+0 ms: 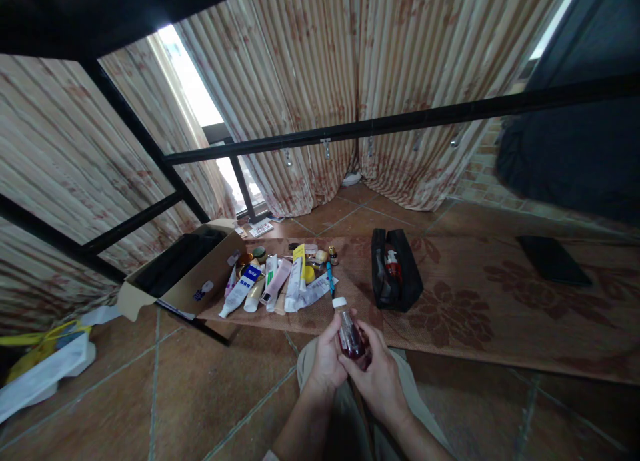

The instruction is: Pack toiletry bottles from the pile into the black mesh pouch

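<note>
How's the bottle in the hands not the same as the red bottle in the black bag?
The held bottle looks dark reddish; the bagged bottle looks brighter red. The left hand and right hand grip the held bottle, while the bagged bottle sits in the black bag, partly hidden. Both have whitish tops.

Dim overall | blown-out window [194, 81], upper left | edges stretched, soft

Worn on the head, looking forward and down past left hand [326, 356] and right hand [381, 376] over the lap [409, 386]. Near to the cloth-covered low table [480, 334], wide enough for tiled floor [220, 378] below and curtains [300, 68] beyond.
</note>
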{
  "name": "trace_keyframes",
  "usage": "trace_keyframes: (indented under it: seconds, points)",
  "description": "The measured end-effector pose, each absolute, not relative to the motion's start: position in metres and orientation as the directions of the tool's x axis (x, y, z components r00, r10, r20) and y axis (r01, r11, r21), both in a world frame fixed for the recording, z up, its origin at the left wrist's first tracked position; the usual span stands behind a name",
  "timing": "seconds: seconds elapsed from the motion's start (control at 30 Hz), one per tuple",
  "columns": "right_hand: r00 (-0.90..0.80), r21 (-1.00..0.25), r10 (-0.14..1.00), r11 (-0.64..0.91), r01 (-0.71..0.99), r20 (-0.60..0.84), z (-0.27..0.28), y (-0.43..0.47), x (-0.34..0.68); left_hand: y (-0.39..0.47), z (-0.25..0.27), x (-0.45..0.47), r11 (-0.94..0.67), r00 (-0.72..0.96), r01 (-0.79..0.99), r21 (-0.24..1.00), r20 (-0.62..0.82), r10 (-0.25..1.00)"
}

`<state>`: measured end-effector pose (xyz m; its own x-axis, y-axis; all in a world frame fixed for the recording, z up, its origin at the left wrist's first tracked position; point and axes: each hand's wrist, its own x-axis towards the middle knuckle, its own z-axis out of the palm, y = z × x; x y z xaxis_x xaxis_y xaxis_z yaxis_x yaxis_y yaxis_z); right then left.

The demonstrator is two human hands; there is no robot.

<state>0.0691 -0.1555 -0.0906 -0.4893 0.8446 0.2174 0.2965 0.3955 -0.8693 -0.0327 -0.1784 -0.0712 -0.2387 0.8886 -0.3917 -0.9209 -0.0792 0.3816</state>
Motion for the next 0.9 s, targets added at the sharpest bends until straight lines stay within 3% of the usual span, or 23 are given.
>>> trace_keyframes:
  seconds: [0.4, 0.9]
  points:
    - [-0.471, -0.865, 0.855, 0.390, 0.315, 0.214, -0.0896, -0.1548, 0.0692, -0.1789, -0.0757, -0.0296, -0.142, -0.397, -0.817, 0.559, -0.366, 0.842]
    - [-0.458, -0.844, 0.869, 0.380, 0.378, 0.187, -0.0898, -0.1550, 0.0696, -0.1769, -0.0710, -0.0254, -0.154, -0.445, -0.751, 0.643, -0.320, 0.836]
